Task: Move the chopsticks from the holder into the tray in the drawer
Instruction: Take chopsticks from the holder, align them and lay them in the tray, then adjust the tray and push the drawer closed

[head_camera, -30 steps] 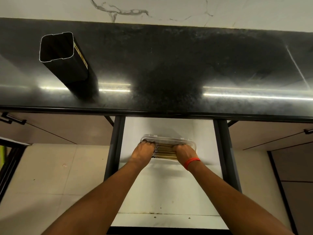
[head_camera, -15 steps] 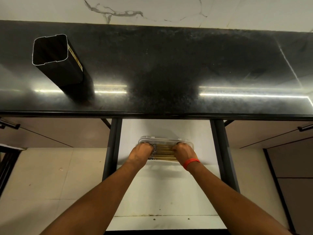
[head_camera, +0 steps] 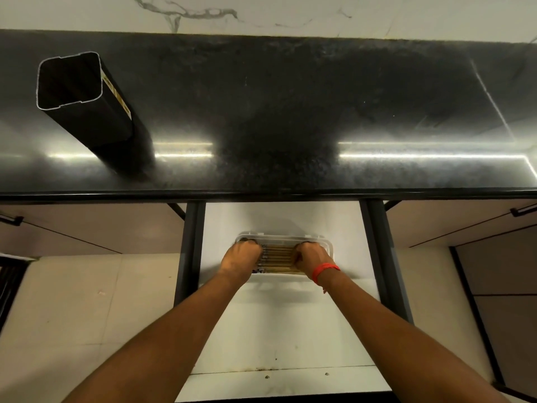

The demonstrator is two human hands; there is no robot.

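1. Surface (head_camera: 290,97): dark polished stone spanning the upper view, with streaks of light reflected on it.
2. Drawer (head_camera: 284,330): white, pulled out below the surface's front edge, between dark side rails.
3. Holder (head_camera: 87,112): tall black rectangular tube, standing at the surface's left end, open mouth toward the camera.
4. Tray (head_camera: 284,237): clear plastic, lying on the drawer floor near its back.
5. Left hand (head_camera: 242,257) and right hand (head_camera: 309,257): knuckles up, fingers curled down over opposite ends of the bundle inside the tray.
6. Chopsticks (head_camera: 277,257): light wood, lying side by side, crosswise in the tray, between the hands.
7. Wristband (head_camera: 324,270): red, on the right wrist.
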